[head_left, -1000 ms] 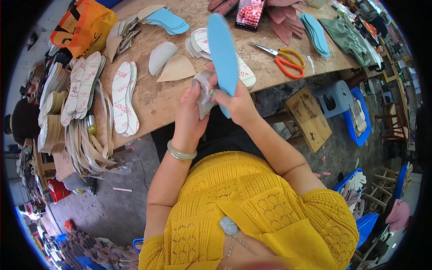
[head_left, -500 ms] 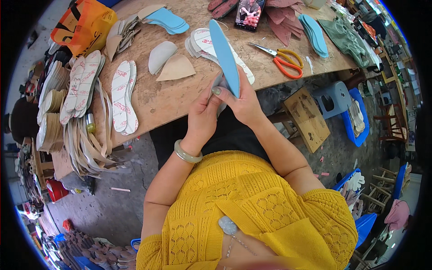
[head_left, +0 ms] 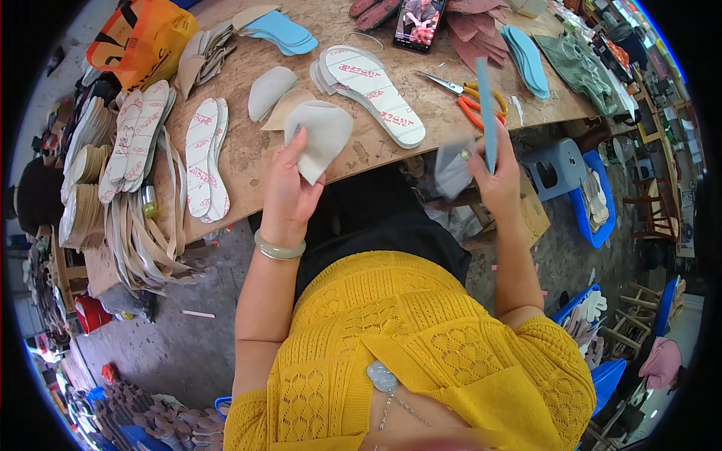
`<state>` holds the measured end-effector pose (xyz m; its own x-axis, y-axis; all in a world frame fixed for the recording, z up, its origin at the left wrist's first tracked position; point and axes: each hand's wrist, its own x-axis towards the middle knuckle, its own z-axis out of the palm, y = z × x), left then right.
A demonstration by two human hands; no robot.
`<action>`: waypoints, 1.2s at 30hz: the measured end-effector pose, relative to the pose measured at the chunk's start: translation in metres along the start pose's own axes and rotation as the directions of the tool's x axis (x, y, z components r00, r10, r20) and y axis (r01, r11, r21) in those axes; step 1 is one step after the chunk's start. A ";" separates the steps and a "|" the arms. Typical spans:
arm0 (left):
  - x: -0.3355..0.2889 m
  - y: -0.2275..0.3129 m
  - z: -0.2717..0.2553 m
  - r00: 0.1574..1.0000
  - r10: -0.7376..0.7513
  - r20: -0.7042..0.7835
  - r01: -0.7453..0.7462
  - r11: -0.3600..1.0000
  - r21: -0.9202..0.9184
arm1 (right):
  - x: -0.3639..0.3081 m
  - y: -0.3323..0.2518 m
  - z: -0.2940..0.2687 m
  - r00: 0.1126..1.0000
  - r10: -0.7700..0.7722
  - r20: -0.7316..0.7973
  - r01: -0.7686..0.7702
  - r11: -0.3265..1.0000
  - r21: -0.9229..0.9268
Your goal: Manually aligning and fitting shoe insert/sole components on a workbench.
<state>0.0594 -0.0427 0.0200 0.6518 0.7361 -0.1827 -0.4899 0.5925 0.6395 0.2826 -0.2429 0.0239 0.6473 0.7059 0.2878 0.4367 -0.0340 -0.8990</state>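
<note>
Near table (head_left: 244, 167), left hand (head_left: 291, 186), right hand (head_left: 499, 186), raised apart

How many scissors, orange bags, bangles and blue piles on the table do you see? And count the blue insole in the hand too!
Scissors: 1 pair
Orange bag: 1
Bangle: 1
Blue piles: 2
Blue insole in the right hand: 1
Total: 6

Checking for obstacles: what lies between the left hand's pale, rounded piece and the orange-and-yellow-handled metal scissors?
In the head view, white, red-printed, foot-shaped insoles lie stacked there, on the wooden table.
</note>
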 end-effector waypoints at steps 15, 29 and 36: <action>-0.018 -0.038 0.028 0.913 -0.180 0.366 0.195 0.981 -0.003 | 0.004 -0.049 0.089 0.902 -0.132 0.410 -0.322 0.426 0.846; -0.014 -0.026 0.020 0.932 -0.205 0.298 0.192 0.979 0.071 | 0.026 -0.035 0.054 0.994 0.007 0.107 -0.064 0.840 0.539; -0.013 -0.030 0.031 0.920 -0.196 0.338 0.140 0.973 0.183 | 0.024 -0.049 0.065 0.971 -0.011 0.237 -0.114 0.854 0.507</action>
<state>0.0833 -0.0806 0.0259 0.8918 0.4505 -0.0414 -0.2791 0.6198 0.7334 0.2360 -0.1781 0.0528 0.4762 0.8537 0.2108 -0.0175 0.2489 -0.9684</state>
